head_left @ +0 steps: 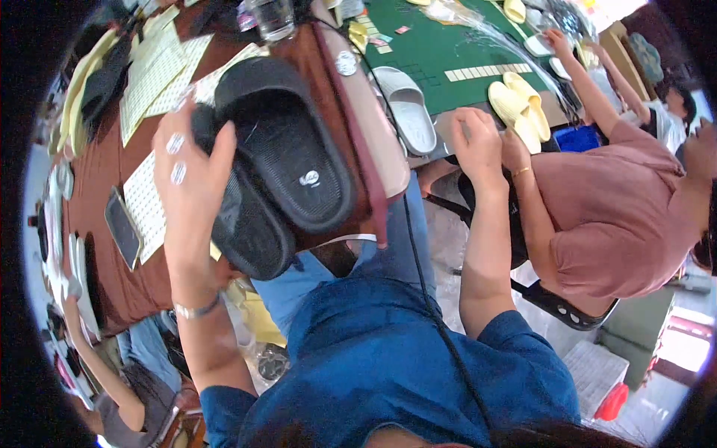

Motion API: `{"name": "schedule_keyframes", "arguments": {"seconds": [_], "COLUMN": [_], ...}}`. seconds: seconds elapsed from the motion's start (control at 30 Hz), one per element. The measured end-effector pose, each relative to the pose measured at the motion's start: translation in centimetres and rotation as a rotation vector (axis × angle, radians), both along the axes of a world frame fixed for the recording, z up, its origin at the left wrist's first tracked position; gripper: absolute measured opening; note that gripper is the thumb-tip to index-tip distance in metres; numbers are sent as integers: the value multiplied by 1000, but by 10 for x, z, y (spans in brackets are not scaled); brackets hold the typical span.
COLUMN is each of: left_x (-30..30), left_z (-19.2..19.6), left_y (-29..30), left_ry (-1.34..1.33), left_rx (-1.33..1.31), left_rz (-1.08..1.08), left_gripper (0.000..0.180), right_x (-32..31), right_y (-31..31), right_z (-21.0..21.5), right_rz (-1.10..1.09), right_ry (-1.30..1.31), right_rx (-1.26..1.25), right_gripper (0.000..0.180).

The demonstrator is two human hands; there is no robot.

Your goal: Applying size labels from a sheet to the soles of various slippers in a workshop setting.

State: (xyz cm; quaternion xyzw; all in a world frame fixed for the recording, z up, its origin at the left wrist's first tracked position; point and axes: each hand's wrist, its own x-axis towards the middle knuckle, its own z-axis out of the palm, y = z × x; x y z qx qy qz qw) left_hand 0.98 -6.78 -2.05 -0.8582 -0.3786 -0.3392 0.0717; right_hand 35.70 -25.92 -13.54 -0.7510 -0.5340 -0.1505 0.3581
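A pair of black slide slippers lies before me at the table's edge. My left hand [190, 175] is closed around the strap of the left black slipper [250, 224], with thumb and fingers on either side. Two round white stickers [176, 157] sit on the back of that hand. Beside it, the right black slipper [287, 149] shows its insole, with a round white sticker [309, 178] near the heel. Raised to the right, my right hand [478, 145] has its fingers curled in; whatever they hold is hidden. It is apart from the slippers, near a grey slipper [407, 108].
Printed sticker sheets [153, 82] and a phone [123, 228] lie left on the brown tablecloth [112, 284]. A drinking glass [274, 21] stands at the back. At right, a co-worker in pink [612, 209] sits by yellow slippers [515, 108] on a green mat [470, 48].
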Motion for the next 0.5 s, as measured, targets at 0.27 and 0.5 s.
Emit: {"name": "schedule_keyframes", "arguments": {"seconds": [0.27, 0.5], "left_x": [7, 11], "left_z": [14, 0], "left_y": [-42, -26], "left_ry": [-92, 92], "left_rx": [-318, -105], "left_rz": [121, 88], "left_gripper": [62, 63], "right_x": [12, -1], "right_y": [37, 116], "right_z": [-95, -162], "right_rz": [-7, 121], "right_ry": [125, -206], "right_rx": [-375, -474], "right_gripper": [14, 49]}}
